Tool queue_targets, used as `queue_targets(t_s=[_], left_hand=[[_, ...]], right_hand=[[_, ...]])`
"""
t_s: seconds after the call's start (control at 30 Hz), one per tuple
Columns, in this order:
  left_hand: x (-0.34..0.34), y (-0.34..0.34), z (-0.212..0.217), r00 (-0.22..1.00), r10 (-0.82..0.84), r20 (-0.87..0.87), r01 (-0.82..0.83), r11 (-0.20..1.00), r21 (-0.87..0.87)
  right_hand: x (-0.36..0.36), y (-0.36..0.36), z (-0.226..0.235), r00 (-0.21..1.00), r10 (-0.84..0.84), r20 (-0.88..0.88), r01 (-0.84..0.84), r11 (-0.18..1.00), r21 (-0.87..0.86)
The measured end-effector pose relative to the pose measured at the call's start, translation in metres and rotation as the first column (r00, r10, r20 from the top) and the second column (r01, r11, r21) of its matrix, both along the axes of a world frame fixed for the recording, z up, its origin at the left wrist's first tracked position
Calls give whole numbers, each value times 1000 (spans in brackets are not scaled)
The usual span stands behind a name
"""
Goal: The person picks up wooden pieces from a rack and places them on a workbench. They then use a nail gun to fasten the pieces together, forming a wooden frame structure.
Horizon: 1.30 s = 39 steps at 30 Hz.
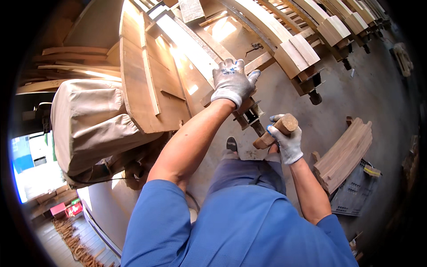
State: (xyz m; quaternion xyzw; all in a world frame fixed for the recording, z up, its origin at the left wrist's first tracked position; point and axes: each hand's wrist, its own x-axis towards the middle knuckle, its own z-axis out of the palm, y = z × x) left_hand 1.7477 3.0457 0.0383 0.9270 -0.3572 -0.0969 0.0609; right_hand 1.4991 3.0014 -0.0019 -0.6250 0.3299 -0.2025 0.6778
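My left hand, in a grey-white work glove, reaches forward over the near end of a long clamp bar. Its thumb sticks out to the right; the other fingers point away and are foreshortened, so how firmly they touch the wood beneath cannot be made out. A short, chunky wooden block with bevelled edges sits in my right hand, gloved as well, with the fingers closed around it. It is held tilted, just right of the clamp's end. Below the left hand, pale boards run away along the clamp.
Curved laminated pieces lie on more clamp bars at the far right. A stack of wooden strips rests by a grey plastic crate. To the left are a large curved panel and a cloth-covered machine.
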Motion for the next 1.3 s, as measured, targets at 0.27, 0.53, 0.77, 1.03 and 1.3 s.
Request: queue_targets(t_s=[0.27,0.53,0.77,1.03,1.3], left_hand=[[8,3,11,997,-59,-50,61,997,44],[6,2,-2,999,-1,42,3,999,-46],[2,-1,-6,998,5,69,-3,1000,-27],[7,4,-3,994,-110,26,111,993,-44],[17,28,-1,913,-402,68,406,912,-56]], right_hand=[[6,20,5,998,43,-36,-51,963,-264],[-5,18,2,991,127,27,-108,920,-378],[20,42,-8,994,-28,107,70,907,-414],[23,32,17,990,135,-26,-137,958,-252],[40,16,56,968,225,108,-231,972,50]])
